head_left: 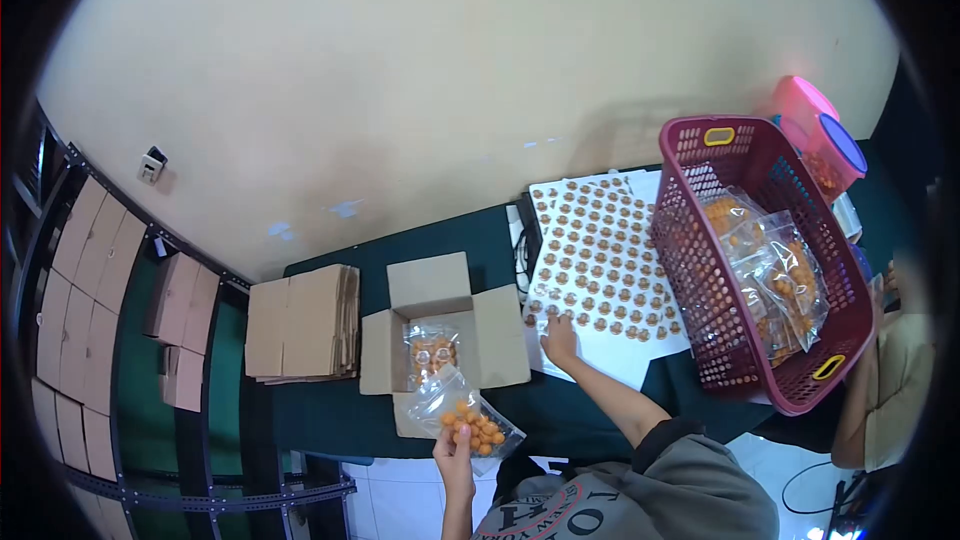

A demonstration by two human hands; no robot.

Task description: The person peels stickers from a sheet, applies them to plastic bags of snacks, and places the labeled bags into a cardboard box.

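My left hand [455, 452] pinches a clear zip bag of round orange snacks [474, 430] and holds it tilted over the front flap of an open cardboard box [500, 340]. Inside that box lies another clear bag of orange snacks [430, 348], partly covered by the held bag. With fingers slightly apart, my right hand [560, 340] touches the lower left part of a white sheet of round stickers [605, 260]. Whether a sticker is under its fingertips is too small to tell.
A maroon basket [708, 310] with several snack bags [790, 275] stands at right, near pink tubs [800, 105]. Flattened cartons [300, 325] are stacked left of the box. Shelves of boxes [90, 240] stand far left. Another person's arm [855, 410] is beside the basket.
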